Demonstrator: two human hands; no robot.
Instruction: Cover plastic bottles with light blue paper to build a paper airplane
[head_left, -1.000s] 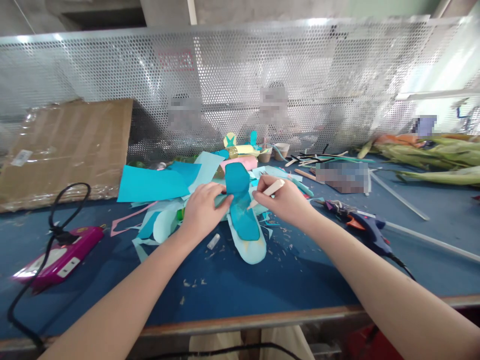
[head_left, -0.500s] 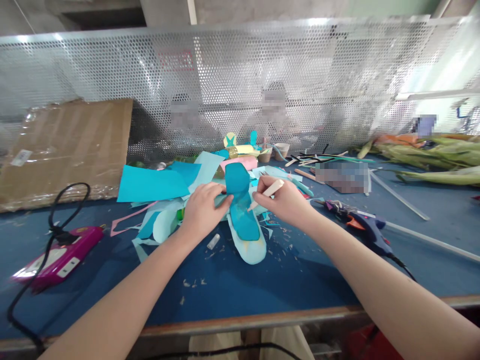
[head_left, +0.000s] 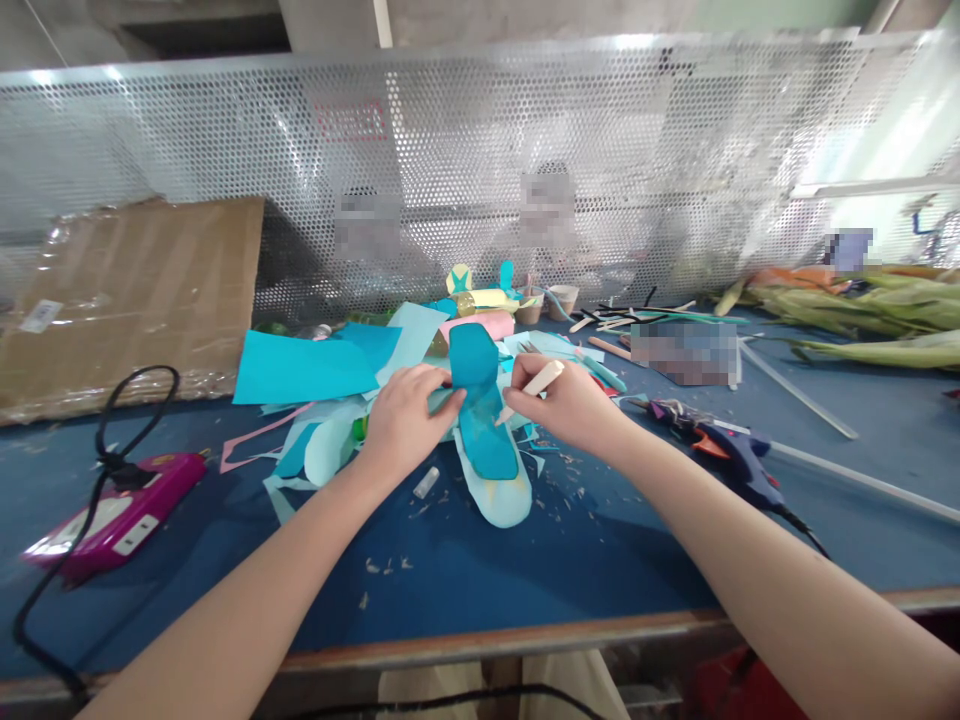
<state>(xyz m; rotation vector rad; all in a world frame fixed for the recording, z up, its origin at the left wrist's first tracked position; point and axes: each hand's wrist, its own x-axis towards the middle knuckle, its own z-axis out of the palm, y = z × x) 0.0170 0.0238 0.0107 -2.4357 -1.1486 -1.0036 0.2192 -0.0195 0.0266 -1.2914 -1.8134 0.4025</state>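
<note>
So the thing in the middle here is a teal cutout (head_left: 478, 405), lying flat on top of a pale blue cutout (head_left: 504, 507) whose rounded end pokes out on its near side. My guess is thin foam or stiff paper: next to no weight, bendy, easy to crease at the narrow waist, and likely to skid if you don't press it down. I'd hold it flat by the long edges, not lift it by one end.

The left hand (head_left: 409, 420) is on the teal cutout's left edge, fingers bent, thumb tip by the waist; can't tell if it's pinching or just pressing. The right hand (head_left: 559, 395) pinches a white pen-like tool (head_left: 546, 377), point at the teal cutout's right side. Can't tell if it's actually touching.

Vs half a second ago? Honestly almost nothing: both hands stay put, and the view only drifts a hair.

Farther out from the teal cutout: a teal sheet (head_left: 300, 367) to the left, a glue gun (head_left: 739, 460) to the right, and bare blue bench (head_left: 480, 590) on the near side.
</note>
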